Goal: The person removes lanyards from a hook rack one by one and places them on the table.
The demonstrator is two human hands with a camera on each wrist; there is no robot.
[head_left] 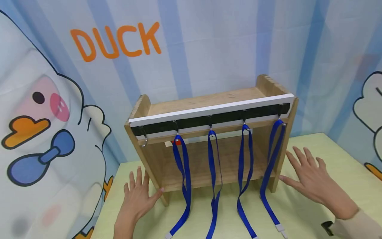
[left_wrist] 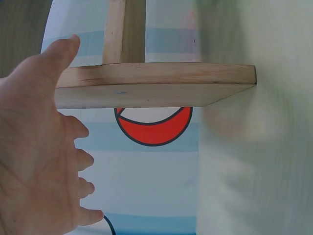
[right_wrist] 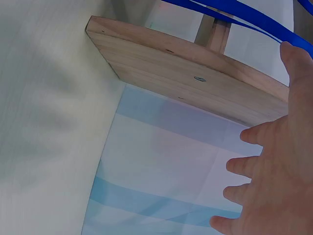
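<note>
A small wooden shelf [head_left: 203,162] stands on the table, with a white and black hook rail [head_left: 191,123] along its upper front. Several blue lanyards [head_left: 186,186] hang from the hooks, their lower ends trailing onto the tabletop. The leftmost hook [head_left: 145,141] is bare. My left hand [head_left: 135,199] is beside the shelf's left side panel [left_wrist: 156,85], fingers spread and thumb tip at the front edge. On the other side, my right hand [head_left: 313,181] has its fingers spread, fingertips close to the right side panel [right_wrist: 186,73]. Neither hand holds anything.
The pale green table [head_left: 316,149] carries the shelf. Behind and beside it hangs a striped blue curtain [head_left: 215,49] with duck pictures and orange lettering. A small dark object [head_left: 327,228] shows by the right sleeve [head_left: 358,225].
</note>
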